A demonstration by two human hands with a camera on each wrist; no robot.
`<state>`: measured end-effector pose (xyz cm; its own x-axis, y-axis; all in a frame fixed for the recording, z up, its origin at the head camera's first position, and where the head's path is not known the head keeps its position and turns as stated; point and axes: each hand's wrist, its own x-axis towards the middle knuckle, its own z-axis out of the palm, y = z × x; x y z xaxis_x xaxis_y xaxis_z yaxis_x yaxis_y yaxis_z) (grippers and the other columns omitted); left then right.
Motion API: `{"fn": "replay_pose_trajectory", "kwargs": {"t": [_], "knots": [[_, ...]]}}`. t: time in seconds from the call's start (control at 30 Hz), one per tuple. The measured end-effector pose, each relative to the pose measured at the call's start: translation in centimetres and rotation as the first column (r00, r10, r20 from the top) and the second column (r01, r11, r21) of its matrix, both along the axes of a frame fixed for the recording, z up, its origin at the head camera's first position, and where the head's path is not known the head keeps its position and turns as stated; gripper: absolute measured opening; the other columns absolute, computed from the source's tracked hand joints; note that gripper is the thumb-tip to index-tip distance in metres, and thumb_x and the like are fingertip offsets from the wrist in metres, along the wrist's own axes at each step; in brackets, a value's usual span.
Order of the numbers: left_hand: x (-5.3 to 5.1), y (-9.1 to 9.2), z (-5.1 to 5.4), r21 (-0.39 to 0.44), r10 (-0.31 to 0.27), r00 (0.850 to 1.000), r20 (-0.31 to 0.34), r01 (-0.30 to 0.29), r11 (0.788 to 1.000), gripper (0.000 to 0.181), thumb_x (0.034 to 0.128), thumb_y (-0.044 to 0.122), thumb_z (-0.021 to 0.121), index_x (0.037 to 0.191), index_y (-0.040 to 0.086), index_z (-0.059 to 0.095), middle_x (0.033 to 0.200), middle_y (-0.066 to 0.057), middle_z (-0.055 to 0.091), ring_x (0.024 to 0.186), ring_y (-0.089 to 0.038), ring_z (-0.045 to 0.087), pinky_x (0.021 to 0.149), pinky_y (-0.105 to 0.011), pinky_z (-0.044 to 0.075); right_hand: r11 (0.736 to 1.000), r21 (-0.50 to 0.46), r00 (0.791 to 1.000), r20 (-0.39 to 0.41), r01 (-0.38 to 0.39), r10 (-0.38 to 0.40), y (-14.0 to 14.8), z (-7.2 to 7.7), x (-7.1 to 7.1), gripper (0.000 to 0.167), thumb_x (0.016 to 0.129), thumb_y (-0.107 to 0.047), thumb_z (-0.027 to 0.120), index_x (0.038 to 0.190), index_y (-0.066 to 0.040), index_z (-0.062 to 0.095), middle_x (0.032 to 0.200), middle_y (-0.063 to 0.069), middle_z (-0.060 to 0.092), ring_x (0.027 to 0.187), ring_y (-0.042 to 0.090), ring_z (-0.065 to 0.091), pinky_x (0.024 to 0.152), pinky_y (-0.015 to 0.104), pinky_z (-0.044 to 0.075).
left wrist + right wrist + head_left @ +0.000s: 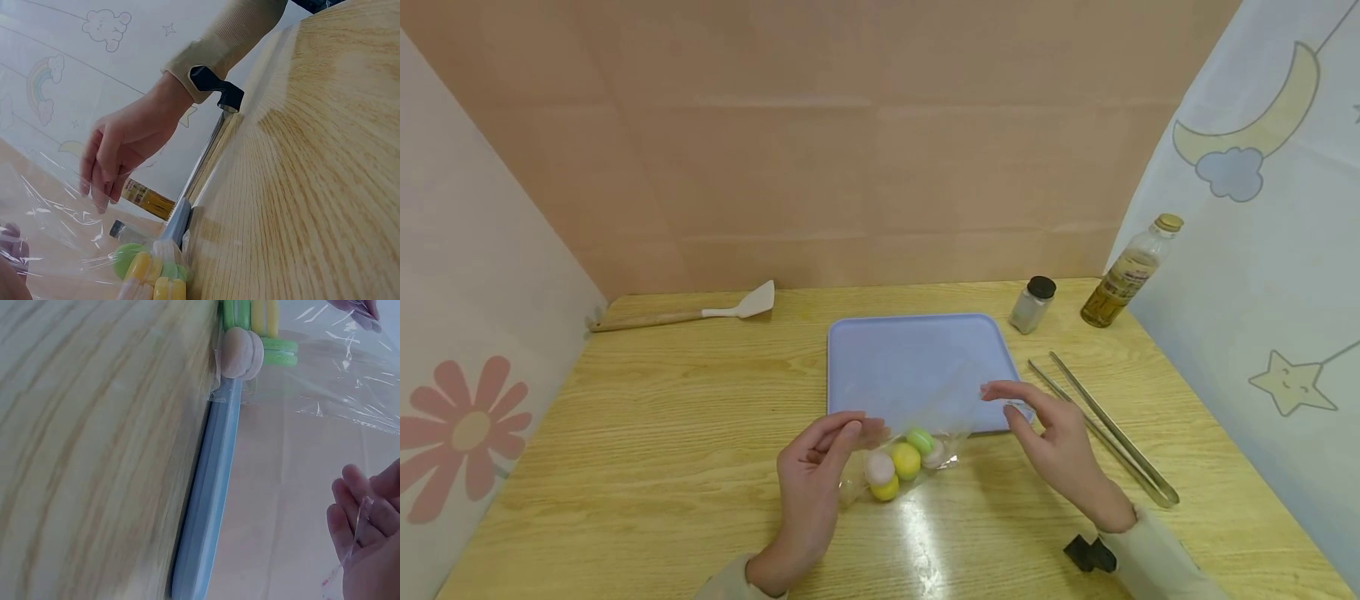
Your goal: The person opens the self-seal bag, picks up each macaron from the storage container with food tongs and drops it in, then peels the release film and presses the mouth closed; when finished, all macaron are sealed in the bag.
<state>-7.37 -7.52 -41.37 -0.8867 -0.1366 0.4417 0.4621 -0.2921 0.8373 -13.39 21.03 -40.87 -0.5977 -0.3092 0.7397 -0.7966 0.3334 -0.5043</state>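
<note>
Several macarons in yellow, green and pale pink lie at the bottom of a clear plastic bag. My left hand pinches one side of the bag between thumb and fingers, left of the macarons. To the bag's right is my right hand, thumb and index finger apart. A thin clear plastic strip runs across its loosely curled fingers in the right wrist view. Behind the bag is a blue tray, which the bag's upper part overlaps from above. The left wrist view catches the macarons close up.
Metal tongs lie right of the tray, beside my right hand. A black-lidded jar and an oil bottle stand at the back right. A spatula with a wooden handle lies at the back left. Fabric walls border the table.
</note>
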Motion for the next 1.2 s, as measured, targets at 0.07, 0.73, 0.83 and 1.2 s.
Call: {"fn": "replay_pose_trajectory", "kwargs": {"t": [0.07, 0.73, 0.83, 1.2], "knots": [[0.0, 0.0, 0.0, 0.002, -0.003, 1.0, 0.003, 0.003, 1.0, 0.014, 0.1005, -0.005, 0.057, 0.109, -0.01, 0.067, 0.099, -0.019, 0.075, 0.086, -0.029, 0.074, 0.088, -0.042, 0.056, 0.999, -0.02, 0.999, 0.008, -0.032, 0.032, 0.0, -0.1, -0.2, 0.048, 0.075, 0.033, 0.05, 0.115, 0.012, 0.067, 0.107, 0.026, 0.07, 0.105, 0.021, 0.069, 0.084, 0.023, 0.054], [0.0, -0.2, 0.2, 0.0, -0.018, 1.0, 0.017, 0.018, 1.0, 0.014, 0.101, -0.003, 0.057, 0.11, -0.008, 0.067, 0.1, -0.019, 0.075, 0.088, -0.03, 0.074, 0.088, -0.042, 0.056, 0.999, -0.042, 0.993, 0.116, 0.013, -0.008, 0.1, -0.4, -0.2, 0.036, 0.083, 0.022, 0.069, 0.113, 0.003, 0.07, 0.103, 0.016, 0.069, 0.09, 0.02, 0.065, 0.08, 0.019, 0.052], [0.0, -0.2, 0.1, -0.003, -0.014, 1.0, 0.007, 0.014, 1.0, 0.014, 0.1008, -0.004, 0.057, 0.109, -0.009, 0.067, 0.099, -0.019, 0.075, 0.087, -0.03, 0.074, 0.085, -0.042, 0.057, 0.977, -0.139, 0.978, 0.111, -0.161, 0.177, -0.3, -0.1, -0.2, 0.036, 0.088, 0.023, 0.06, 0.122, 0.014, 0.061, 0.111, 0.024, 0.065, 0.102, 0.027, 0.061, 0.086, 0.026, 0.051], [-0.2, -0.3, 0.3, -0.021, -0.011, 1.0, 0.012, 0.012, 1.0, 0.012, 0.1003, -0.003, 0.058, 0.107, -0.011, 0.065, 0.099, -0.02, 0.074, 0.086, -0.032, 0.074, 0.086, -0.042, 0.057, 0.933, -0.242, 0.941, 0.145, -0.266, 0.306, -2.2, 2.1, 0.1, 0.038, 0.084, 0.025, 0.064, 0.122, 0.016, 0.06, 0.108, 0.028, 0.066, 0.106, 0.028, 0.063, 0.088, 0.033, 0.048]]}}
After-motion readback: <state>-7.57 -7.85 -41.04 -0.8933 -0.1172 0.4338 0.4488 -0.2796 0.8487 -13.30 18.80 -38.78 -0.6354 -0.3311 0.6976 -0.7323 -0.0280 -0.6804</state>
